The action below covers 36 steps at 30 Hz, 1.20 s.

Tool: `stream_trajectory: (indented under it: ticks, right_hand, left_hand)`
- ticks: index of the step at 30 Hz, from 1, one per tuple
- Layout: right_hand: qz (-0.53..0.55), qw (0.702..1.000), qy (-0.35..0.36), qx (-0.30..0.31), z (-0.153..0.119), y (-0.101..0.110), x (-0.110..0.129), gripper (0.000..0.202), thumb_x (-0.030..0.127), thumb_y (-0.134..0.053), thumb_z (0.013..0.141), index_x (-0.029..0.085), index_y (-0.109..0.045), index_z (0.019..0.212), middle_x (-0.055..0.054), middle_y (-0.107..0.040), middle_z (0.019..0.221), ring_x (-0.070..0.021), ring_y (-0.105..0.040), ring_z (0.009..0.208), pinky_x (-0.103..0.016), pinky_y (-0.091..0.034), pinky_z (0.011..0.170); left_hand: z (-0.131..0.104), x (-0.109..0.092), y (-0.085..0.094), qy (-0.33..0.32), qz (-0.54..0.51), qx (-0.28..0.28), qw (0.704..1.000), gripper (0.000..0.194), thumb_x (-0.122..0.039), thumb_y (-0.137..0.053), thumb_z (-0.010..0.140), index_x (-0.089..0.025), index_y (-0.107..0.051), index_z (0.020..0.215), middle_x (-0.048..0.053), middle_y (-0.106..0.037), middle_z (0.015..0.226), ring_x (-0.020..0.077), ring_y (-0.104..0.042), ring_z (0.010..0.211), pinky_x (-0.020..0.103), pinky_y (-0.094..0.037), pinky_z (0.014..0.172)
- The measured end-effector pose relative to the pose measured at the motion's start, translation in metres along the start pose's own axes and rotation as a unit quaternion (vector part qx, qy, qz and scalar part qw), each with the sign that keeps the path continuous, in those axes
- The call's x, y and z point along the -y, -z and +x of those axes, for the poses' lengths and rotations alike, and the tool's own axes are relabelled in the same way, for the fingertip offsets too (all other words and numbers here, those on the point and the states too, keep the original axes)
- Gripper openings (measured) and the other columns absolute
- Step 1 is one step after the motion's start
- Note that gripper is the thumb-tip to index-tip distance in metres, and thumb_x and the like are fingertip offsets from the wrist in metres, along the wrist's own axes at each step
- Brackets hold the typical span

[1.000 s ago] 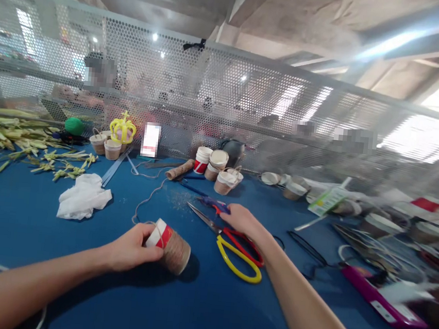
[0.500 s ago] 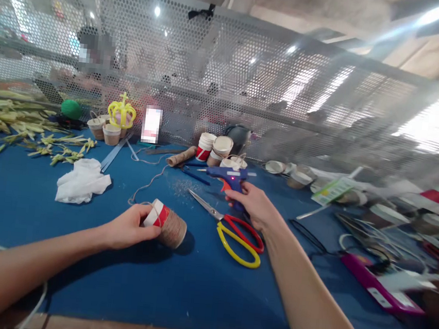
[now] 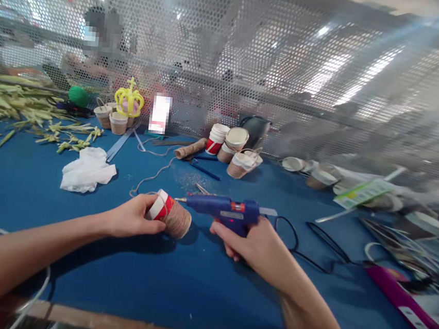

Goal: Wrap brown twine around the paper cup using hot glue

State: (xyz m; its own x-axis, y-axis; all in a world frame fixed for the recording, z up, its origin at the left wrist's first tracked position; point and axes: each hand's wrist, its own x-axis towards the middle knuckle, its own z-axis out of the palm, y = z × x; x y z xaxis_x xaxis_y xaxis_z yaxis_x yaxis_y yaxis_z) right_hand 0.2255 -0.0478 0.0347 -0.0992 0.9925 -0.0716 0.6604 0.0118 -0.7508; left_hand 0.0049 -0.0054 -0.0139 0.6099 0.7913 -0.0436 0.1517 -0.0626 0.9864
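Observation:
My left hand [image 3: 136,217] grips a paper cup [image 3: 171,215] lying tilted, its red and white rim end toward my palm and its other part wound with brown twine. A strand of twine [image 3: 152,176] runs from it back to a brown roll of twine [image 3: 190,149]. My right hand [image 3: 248,242] is closed round the handle of a blue glue gun [image 3: 219,206], whose nozzle points left, close to the cup's red band. Whether the tip touches the cup I cannot tell. The scissors [image 3: 201,189] show only their blade tips behind the glue gun.
A crumpled white cloth [image 3: 89,170] lies at left, near dried husks [image 3: 11,105]. Several twine-wrapped cups [image 3: 238,164] stand at the back. A purple power strip [image 3: 404,301] and a black cord [image 3: 324,247] are on the right. A perforated metal screen [image 3: 222,56] closes off the back.
My right hand has brought the glue gun nearer and left, its nozzle now beside the cup. The gun and hand now cover most of the scissors. My left hand keeps its hold.

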Motion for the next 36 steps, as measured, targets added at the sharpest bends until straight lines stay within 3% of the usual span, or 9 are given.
stream_trajectory:
  ticks: [6, 12, 20, 26, 32, 36]
  right_hand:
    - [-0.061, 0.996, 0.069, -0.021, -0.006, -0.007, 0.001, 0.023, 0.034, -0.056, 0.072, 0.021, -0.049, 0.054, 0.005, -0.047, 0.037, -0.0101, -0.045, 0.034, -0.023, -0.036, 0.036]
    - [-0.139, 0.980, 0.136, -0.042, -0.007, -0.009, -0.004, 0.013, 0.032, -0.054, 0.074, 0.021, -0.061, 0.070, 0.006, -0.046, 0.035, -0.0115, -0.045, 0.035, -0.024, -0.037, 0.041]
    - [-0.161, 0.972, 0.168, -0.040, -0.011, -0.008, 0.000, 0.017, 0.030, -0.049, 0.078, 0.018, -0.060, 0.073, 0.001, -0.062, 0.062, -0.0128, -0.055, 0.053, -0.022, -0.043, 0.051]
    - [-0.153, 0.977, 0.139, -0.041, -0.012, -0.009, -0.001, 0.017, 0.031, -0.049, 0.078, 0.018, -0.059, 0.081, -0.002, -0.065, 0.076, -0.0158, -0.059, 0.064, -0.024, -0.046, 0.051]
    - [-0.159, 0.976, 0.143, -0.043, -0.014, -0.011, -0.004, 0.015, 0.032, -0.050, 0.078, 0.019, -0.057, 0.075, -0.002, -0.064, 0.076, -0.0157, -0.059, 0.066, -0.024, -0.045, 0.051]
    - [-0.171, 0.973, 0.151, -0.033, -0.014, -0.010, -0.005, 0.012, 0.029, -0.049, 0.078, 0.020, -0.057, 0.075, -0.001, -0.062, 0.068, -0.0137, -0.056, 0.057, -0.024, -0.043, 0.050]
  left_hand:
    - [0.002, 0.001, 0.000, 0.002, 0.031, -0.012, 0.999, 0.029, -0.016, -0.057, 0.062, -0.009, -0.055, 0.090, 0.002, -0.059, 0.078, 0.0118, -0.051, 0.065, 0.023, -0.042, 0.062]
    - [0.003, -0.001, 0.000, -0.011, 0.000, 0.005, 1.000, 0.026, -0.013, -0.056, 0.063, -0.011, -0.055, 0.089, 0.001, -0.059, 0.077, 0.0104, -0.051, 0.064, 0.021, -0.042, 0.062]
    - [0.001, 0.002, 0.001, -0.009, 0.015, 0.011, 1.000, 0.027, -0.017, -0.056, 0.065, -0.010, -0.055, 0.091, 0.004, -0.062, 0.083, 0.0149, -0.057, 0.072, 0.026, -0.045, 0.068]
    - [0.000, 0.002, 0.002, -0.035, 0.071, 0.011, 0.997, 0.027, -0.017, -0.054, 0.067, -0.009, -0.054, 0.093, 0.007, -0.061, 0.090, 0.0172, -0.057, 0.080, 0.028, -0.045, 0.073]
    - [-0.001, 0.000, 0.002, -0.054, 0.134, -0.001, 0.990, 0.025, -0.017, -0.054, 0.069, -0.011, -0.055, 0.092, 0.004, -0.061, 0.087, 0.0147, -0.056, 0.075, 0.024, -0.045, 0.067]
    - [-0.001, -0.001, 0.002, -0.071, 0.151, -0.002, 0.986, 0.022, -0.016, -0.053, 0.069, -0.012, -0.056, 0.091, 0.003, -0.061, 0.086, 0.0139, -0.055, 0.075, 0.023, -0.045, 0.065]
